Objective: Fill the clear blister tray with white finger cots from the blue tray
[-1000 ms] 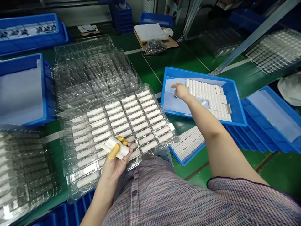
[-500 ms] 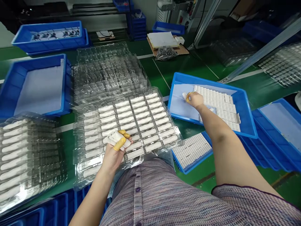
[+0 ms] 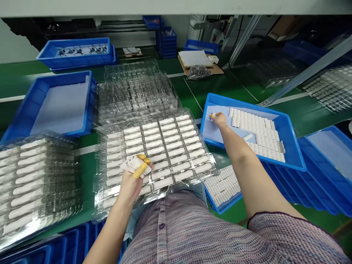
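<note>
My left hand [image 3: 137, 170], yellow covers on its fingers, is closed around several white padded pieces [image 3: 133, 163]. It hovers over a clear plastic tray [image 3: 100, 190] whose slots hold rows of similar long white pieces [image 3: 169, 138]. At the right, my right hand [image 3: 218, 119] reaches into a blue bin [image 3: 295, 146]. Its yellow-covered fingertips are pinched together at a small white piece, mostly hidden by the fingers. Beside this hand, white pieces [image 3: 254, 124] lie packed in rows on the bin's pale liner, and one loose piece [image 3: 248, 137] lies apart from them.
Filled clear trays [image 3: 30, 179] are stacked at the left, empty-looking ones [image 3: 134, 95] behind my tray. Blue bins [image 3: 88, 106] stand at the left and back. A lower bin of white pieces [image 3: 222, 185] sits at right. A metal post [image 3: 308, 71] and overhead ledge [image 3: 176, 7] border the space.
My right hand has drawn left and slightly toward me inside the bin, away from the packed rows. My left hand keeps its hold over the tray. The view has tilted up, showing the overhead ledge.
</note>
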`<state>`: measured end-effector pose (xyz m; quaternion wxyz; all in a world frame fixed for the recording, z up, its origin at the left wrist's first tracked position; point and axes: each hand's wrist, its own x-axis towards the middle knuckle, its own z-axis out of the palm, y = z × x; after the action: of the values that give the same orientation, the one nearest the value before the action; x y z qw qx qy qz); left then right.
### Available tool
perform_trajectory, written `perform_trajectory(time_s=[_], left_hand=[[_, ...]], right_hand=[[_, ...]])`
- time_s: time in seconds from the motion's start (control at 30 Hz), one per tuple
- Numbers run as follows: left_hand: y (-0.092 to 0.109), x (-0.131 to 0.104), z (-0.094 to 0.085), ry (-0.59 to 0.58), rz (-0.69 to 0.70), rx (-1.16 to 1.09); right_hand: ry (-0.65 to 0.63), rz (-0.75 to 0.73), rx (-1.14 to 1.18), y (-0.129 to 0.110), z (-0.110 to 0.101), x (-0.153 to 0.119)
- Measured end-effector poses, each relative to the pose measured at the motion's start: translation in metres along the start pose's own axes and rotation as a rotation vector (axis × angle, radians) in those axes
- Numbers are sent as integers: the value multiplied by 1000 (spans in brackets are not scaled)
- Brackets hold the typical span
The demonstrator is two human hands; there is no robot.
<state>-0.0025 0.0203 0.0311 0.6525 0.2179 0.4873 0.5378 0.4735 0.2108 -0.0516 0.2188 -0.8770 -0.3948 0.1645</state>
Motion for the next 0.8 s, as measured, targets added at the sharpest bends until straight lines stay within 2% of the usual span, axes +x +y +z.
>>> perform_trajectory(time_s=[0.1, 0.2, 0.3, 0.37, 0.43, 0.5, 0.57, 0.6, 0.63, 0.7, 0.8], left_hand=[[1, -2, -2, 8, 9, 1], [4, -1, -5, -11, 40, 23], [9, 5, -7, -39, 84, 45], [12, 13, -4, -64, 128, 75], [16, 21, 2, -116, 173, 117], [18, 30, 10, -189, 231, 172], [21, 36, 18, -257, 322, 243], [23, 39, 21, -287, 371, 275], [24, 41, 23, -317, 412, 298], [28, 44, 24, -352, 482, 312], [32, 44, 21, -332, 603, 336]], right_hand=[[12, 116, 103, -14, 1, -5], [17, 141, 287, -30, -6, -13], [-5, 64, 520, -51, -16, -30], [-53, -33, 658, -67, -20, -53], [-213, -201, 825, -84, -20, -87], [-563, -463, 1033, -101, -18, -129], [-867, -664, 1065, -118, -13, -172], [-969, -740, 1041, -126, -10, -191], [-1033, -798, 1016, -134, -5, -207], [-1081, -878, 985, -148, 5, -232], [-980, -992, 970, -162, 24, -252]])
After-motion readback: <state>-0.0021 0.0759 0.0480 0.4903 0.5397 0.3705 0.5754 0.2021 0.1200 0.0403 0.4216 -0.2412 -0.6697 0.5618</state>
